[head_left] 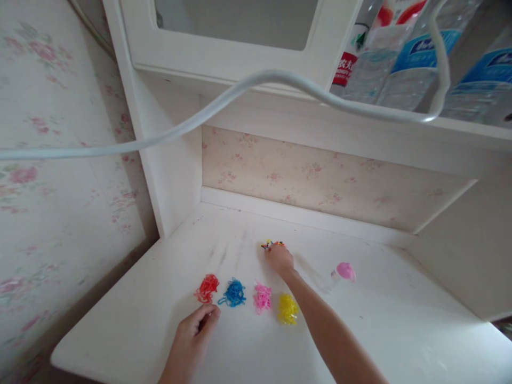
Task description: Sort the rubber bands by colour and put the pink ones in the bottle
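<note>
On the white desk [376,325] lie small heaps of rubber bands sorted by colour: a red heap [207,287], a blue heap [234,293], a pink heap [262,297] and a yellow heap [287,309]. My right hand [279,258] reaches farther back and is closed on a mixed-colour heap of bands [271,245]. My left hand [194,332] rests near the front edge just below the red heap, its fingers curled and pinched together; what they hold, if anything, is too small to see.
A small clear bottle with a pink cap [344,272] lies right of my right arm. A white cable [224,101] hangs across the view. Water bottles [412,58] stand on the shelf above. Floral wallpaper [52,176] covers the left wall.
</note>
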The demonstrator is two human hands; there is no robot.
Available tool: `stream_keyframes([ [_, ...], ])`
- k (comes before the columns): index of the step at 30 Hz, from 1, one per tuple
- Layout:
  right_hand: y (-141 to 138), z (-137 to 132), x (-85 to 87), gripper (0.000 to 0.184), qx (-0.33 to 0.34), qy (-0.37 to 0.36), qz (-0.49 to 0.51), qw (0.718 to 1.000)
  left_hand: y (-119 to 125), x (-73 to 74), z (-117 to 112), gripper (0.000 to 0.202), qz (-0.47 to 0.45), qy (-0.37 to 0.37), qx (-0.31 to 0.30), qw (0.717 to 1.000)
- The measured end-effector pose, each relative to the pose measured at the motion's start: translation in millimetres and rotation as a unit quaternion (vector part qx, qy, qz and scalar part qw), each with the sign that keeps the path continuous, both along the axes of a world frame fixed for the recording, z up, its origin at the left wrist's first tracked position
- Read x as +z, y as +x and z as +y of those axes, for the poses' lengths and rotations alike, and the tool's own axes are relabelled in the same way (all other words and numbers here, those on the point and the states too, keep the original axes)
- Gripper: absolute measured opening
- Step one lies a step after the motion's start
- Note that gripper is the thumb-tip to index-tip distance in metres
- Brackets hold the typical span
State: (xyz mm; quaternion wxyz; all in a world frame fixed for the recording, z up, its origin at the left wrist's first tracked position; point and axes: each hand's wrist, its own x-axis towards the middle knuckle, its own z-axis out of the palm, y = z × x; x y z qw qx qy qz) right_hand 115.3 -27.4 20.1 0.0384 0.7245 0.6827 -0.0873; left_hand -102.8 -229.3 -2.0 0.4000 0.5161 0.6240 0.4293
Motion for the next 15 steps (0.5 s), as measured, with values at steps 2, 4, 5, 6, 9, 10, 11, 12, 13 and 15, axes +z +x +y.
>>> stream_keyframes([
  [2,-3,3,2.8,0.030,0.001,-0.002,0.005,1.000,0,1.0,0,0.038,0.007,0.004,0.003,1.000],
  [4,-7,5,5.6,0.031,0.003,0.002,0.012,1.000,0,0.4,1,0.038,0.011,0.007,0.008,1.000],
  [5,-10,4,7.1,0.031,0.004,0.007,0.015,1.000,0,-0.2,1,0.038,0.012,0.009,0.010,1.000],
  [6,-12,2,8.7,0.031,0.007,0.013,0.019,1.000,0,-0.8,1,0.039,0.014,0.009,0.011,1.000],
  [9,-15,-12,14.8,0.029,0.026,0.038,0.038,0.998,-1,-1.5,1,0.040,0.018,0.007,0.008,1.000],
  [10,-15,-21,17.4,0.031,0.036,0.047,0.047,0.997,-1,-1.3,0,0.041,0.019,0.008,0.008,1.000],
  [11,-14,-32,20.1,0.033,0.046,0.054,0.058,0.996,-1,-0.9,-1,0.041,0.021,0.008,0.008,1.000],
  [12,-11,-44,22.5,0.034,0.057,0.061,0.070,0.994,0,-0.3,-2,0.041,0.023,0.010,0.007,1.000],
  [13,-7,-58,24.5,0.033,0.065,0.066,0.083,0.992,1,0.4,-4,0.041,0.025,0.012,0.008,1.000],
  [15,7,-87,25.1,0.031,0.075,0.076,0.111,0.988,5,1.8,-8,0.041,0.028,0.020,0.014,0.999],
])
